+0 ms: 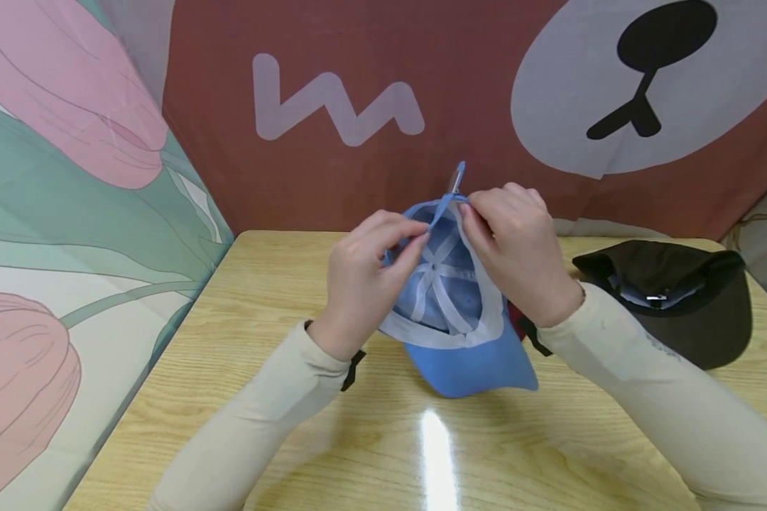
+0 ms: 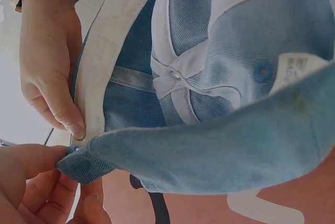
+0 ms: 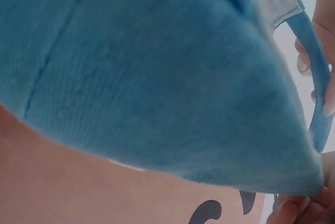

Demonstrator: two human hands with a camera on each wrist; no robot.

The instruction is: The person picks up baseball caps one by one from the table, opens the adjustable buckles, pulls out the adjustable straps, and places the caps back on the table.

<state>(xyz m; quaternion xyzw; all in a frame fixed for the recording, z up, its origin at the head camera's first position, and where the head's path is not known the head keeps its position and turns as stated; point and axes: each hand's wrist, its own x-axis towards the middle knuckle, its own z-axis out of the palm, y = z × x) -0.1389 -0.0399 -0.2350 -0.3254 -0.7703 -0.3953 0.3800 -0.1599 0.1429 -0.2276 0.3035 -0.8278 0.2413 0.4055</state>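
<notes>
A light blue baseball cap (image 1: pixel 473 365) is held up over the table with its inside facing me and its brim pointing down. My left hand (image 1: pixel 364 280) pinches the narrow blue back strap (image 1: pixel 443 208) between thumb and index finger. At the back edge, my right hand (image 1: pixel 518 248) grips the cap's rim next to the metal buckle (image 1: pixel 456 181), and the strap end sticks up above it. Pale seam tape and a white label (image 2: pixel 298 69) show inside the cap in the left wrist view. The right wrist view is mostly filled by the blue outer cloth.
A dark brown cap (image 1: pixel 690 319) lies on the wooden table (image 1: pixel 281 284) at the right, its inside and buckle showing. Something red (image 1: pixel 515 319) is partly hidden behind the blue cap and right wrist. A printed cloth (image 1: pixel 358 177) hangs behind the table.
</notes>
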